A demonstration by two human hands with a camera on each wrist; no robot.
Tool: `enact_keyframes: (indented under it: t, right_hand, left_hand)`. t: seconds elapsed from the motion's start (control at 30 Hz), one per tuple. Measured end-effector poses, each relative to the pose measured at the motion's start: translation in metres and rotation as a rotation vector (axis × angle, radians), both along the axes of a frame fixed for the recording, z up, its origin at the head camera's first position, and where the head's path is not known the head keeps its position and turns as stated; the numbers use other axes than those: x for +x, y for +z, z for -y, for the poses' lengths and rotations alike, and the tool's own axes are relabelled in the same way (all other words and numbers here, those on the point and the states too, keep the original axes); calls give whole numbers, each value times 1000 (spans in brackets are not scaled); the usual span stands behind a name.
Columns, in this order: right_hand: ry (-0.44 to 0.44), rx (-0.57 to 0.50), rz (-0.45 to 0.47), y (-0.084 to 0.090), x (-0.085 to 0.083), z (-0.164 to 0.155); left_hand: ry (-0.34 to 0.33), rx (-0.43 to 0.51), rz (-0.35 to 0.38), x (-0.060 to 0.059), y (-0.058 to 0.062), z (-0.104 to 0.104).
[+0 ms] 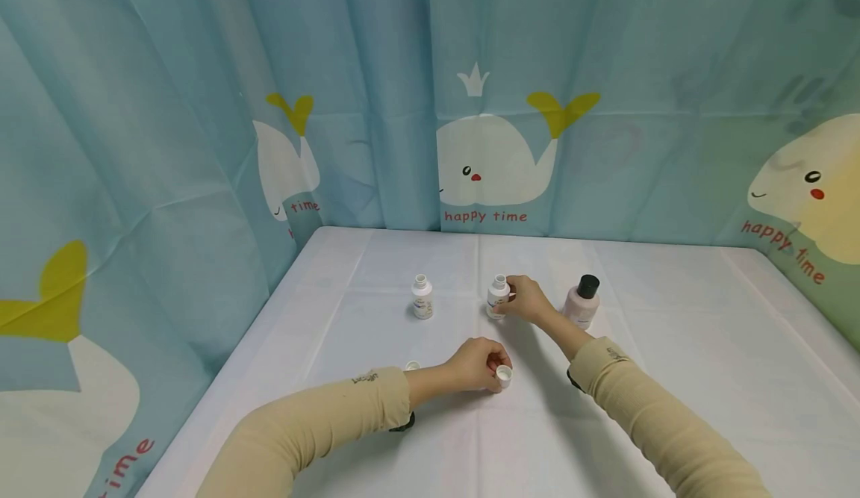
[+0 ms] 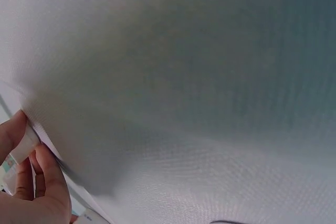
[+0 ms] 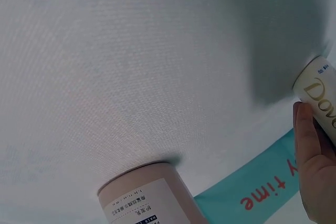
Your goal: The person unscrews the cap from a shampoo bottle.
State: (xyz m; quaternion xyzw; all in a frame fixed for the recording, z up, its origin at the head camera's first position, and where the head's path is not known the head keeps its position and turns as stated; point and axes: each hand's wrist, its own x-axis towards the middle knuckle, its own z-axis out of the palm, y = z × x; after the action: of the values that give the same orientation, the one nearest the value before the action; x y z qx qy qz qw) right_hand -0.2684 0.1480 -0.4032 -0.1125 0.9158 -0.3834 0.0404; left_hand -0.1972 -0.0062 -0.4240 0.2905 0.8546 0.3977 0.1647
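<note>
My left hand [image 1: 477, 364] pinches a white bottle cap [image 1: 504, 375] low over the table, its hollow side facing up. The left wrist view shows that hand [image 2: 42, 192] at the lower left, thumb and fingers on the cap [image 2: 25, 145]. Farther back, my right hand [image 1: 527, 300] grips a small white bottle [image 1: 497, 289] from its right side. This bottle stands upright with its neck uncapped. In the right wrist view, "Dove" is printed on the bottle [image 3: 320, 85], fingers [image 3: 307, 135] along it.
Left of the held bottle stands a second uncapped white bottle [image 1: 422, 300]. Another white cap [image 1: 413, 365] lies partly hidden behind my left forearm. A pink bottle [image 1: 581, 308] with a black cap stands beyond my right wrist. A whale-print curtain [image 1: 376, 95] borders the white table [image 1: 672, 349].
</note>
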Motion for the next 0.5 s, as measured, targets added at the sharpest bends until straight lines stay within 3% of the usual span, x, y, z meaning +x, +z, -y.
enact_keyframes:
  t: [0.23,0.5]
  right_hand:
    - [-8,-5,20,0,1,-1]
    - [-33,-64,150,-4,2,-3]
  left_hand:
    - [5,-24,4,1,1,-1]
    - [3,-12,-9,1,1,0]
